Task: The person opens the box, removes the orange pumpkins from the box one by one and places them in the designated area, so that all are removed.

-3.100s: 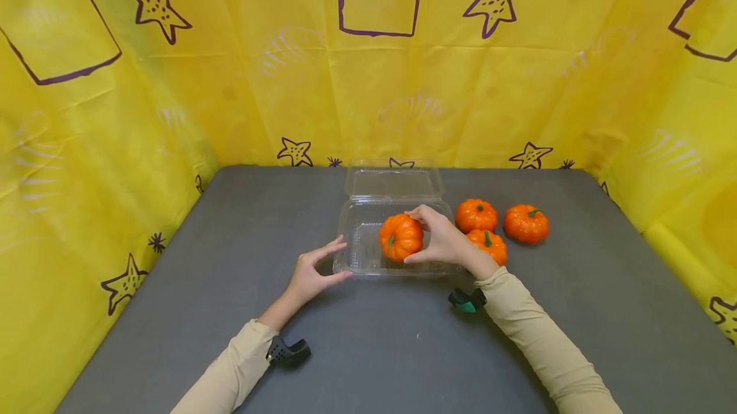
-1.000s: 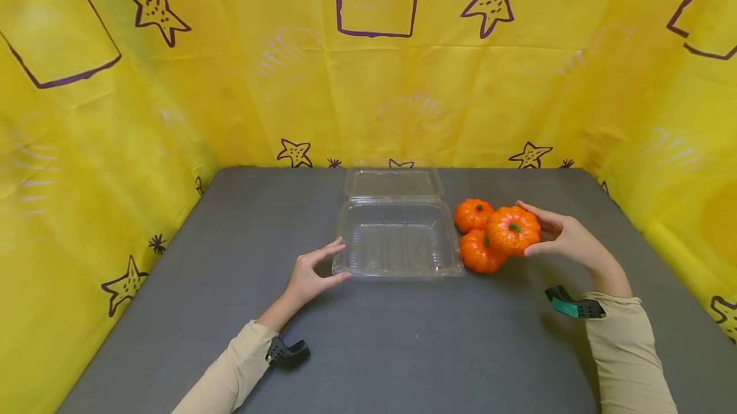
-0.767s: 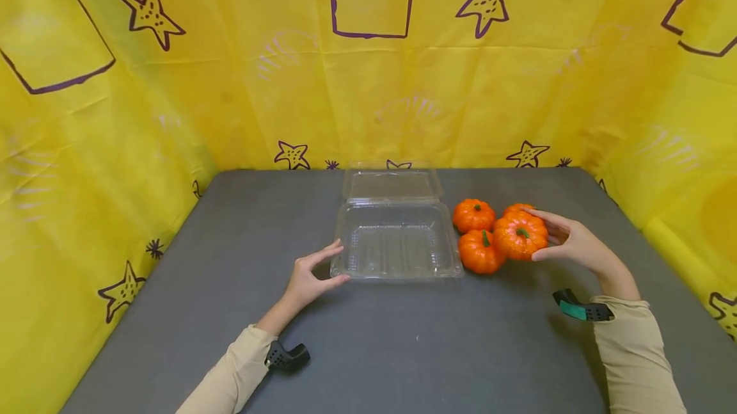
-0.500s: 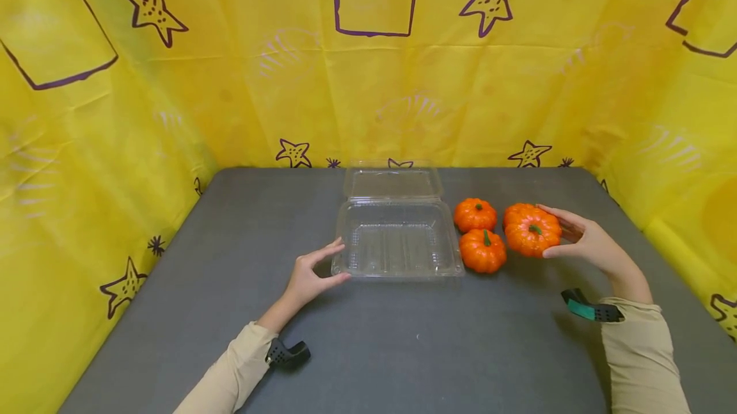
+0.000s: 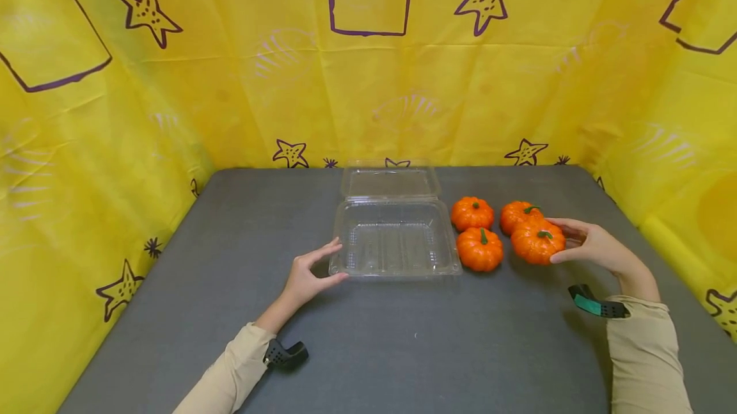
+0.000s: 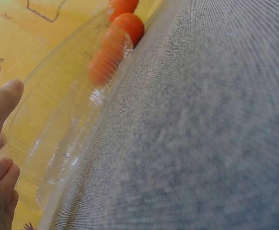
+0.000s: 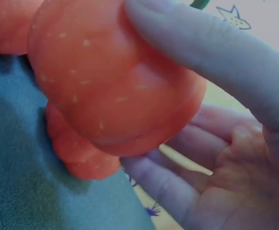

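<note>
My right hand holds a small orange toy pumpkin with a green stem, its thumb across the near side. In the right wrist view, the thumb and fingers span the pumpkin. Another pumpkin is partly hidden behind it. Two more pumpkins, one far and one near, stand by the right side of a clear plastic clamshell container. My left hand, fingers fairly straight, is at the container's left edge; in the left wrist view, the thumb is at its rim.
The container's clear lid lies folded back behind its base, which holds nothing. Everything rests on a dark grey table. A yellow patterned curtain surrounds the far side and both sides.
The held pumpkin has moved from above the container to the right, past the two nearer pumpkins, then lowered slightly in front of the rightmost one. My left hand has stayed at the container's edge.
</note>
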`<state>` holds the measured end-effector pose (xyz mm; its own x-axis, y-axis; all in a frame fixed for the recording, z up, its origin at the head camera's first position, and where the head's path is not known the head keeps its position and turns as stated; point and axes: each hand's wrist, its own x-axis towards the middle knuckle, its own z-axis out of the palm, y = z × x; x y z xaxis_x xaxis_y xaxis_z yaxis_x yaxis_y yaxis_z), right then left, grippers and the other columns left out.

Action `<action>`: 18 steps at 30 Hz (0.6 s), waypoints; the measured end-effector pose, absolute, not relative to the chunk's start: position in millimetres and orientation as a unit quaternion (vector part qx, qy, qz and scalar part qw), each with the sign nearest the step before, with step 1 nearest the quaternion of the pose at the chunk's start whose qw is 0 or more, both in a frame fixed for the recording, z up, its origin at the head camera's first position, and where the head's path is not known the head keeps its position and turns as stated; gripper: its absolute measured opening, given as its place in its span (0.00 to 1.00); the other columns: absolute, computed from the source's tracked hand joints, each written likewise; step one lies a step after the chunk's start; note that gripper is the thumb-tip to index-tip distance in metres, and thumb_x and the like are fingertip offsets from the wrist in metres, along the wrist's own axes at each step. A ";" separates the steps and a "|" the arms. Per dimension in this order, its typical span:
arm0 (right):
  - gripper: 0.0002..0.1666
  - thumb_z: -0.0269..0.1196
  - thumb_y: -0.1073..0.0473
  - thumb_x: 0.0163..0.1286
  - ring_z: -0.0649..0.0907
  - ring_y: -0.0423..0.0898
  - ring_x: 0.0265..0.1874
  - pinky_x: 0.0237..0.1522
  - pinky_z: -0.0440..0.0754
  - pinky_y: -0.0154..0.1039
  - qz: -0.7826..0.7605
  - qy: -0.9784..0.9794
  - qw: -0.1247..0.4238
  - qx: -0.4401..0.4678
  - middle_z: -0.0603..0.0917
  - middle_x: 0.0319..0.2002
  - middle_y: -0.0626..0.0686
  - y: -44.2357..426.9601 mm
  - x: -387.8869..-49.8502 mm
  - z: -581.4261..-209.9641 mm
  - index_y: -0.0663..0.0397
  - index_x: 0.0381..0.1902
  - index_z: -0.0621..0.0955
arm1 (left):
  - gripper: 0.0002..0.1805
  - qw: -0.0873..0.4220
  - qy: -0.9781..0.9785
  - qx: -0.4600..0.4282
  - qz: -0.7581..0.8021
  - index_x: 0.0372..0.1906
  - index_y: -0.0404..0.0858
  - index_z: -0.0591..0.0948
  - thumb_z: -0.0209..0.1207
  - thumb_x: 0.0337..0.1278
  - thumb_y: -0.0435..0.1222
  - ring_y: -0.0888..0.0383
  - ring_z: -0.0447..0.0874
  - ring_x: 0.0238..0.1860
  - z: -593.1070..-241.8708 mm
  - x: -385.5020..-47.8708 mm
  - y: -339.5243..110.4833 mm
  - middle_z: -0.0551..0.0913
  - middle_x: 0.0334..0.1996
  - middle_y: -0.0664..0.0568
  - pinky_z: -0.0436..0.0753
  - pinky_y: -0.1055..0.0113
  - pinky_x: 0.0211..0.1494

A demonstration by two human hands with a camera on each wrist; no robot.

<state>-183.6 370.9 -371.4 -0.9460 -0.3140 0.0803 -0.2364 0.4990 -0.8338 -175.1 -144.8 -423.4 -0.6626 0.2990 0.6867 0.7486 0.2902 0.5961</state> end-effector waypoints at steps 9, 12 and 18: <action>0.35 0.68 0.69 0.49 0.75 0.29 0.39 0.38 0.75 0.26 -0.447 0.878 0.059 -0.160 0.75 0.44 0.44 373.5 -185.8 -378.2 0.75 0.53 0.66 | 0.27 0.229 -0.768 -0.339 -0.492 0.41 0.22 0.78 0.71 0.23 0.22 0.38 0.75 0.46 -424.7 -175.4 -144.8 0.76 0.45 0.31 0.69 0.71 0.54; 0.34 0.69 0.66 0.49 0.75 0.32 0.39 0.38 0.75 0.28 -0.435 0.884 0.079 -0.153 0.74 0.45 0.55 372.9 -189.0 -381.8 0.73 0.51 0.67 | 0.28 0.233 -0.768 -0.338 -0.492 0.41 0.23 0.78 0.71 0.22 0.22 0.38 0.75 0.46 -424.6 -174.9 -145.3 0.76 0.45 0.31 0.69 0.70 0.54; 0.32 0.70 0.63 0.48 0.75 0.35 0.39 0.39 0.74 0.28 -0.403 0.900 0.093 -0.136 0.74 0.45 0.62 370.7 -191.8 -386.2 0.72 0.48 0.68 | 0.27 0.236 -0.769 -0.340 -0.487 0.41 0.22 0.78 0.71 0.22 0.22 0.38 0.75 0.45 -423.7 -175.0 -145.1 0.76 0.45 0.31 0.69 0.70 0.54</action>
<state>-191.8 370.7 -386.2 -0.9458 -0.3194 -0.0581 -0.1696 0.6387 -0.7505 -175.0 -145.1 -423.7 -0.6567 0.2934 0.6947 0.7535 0.2937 0.5882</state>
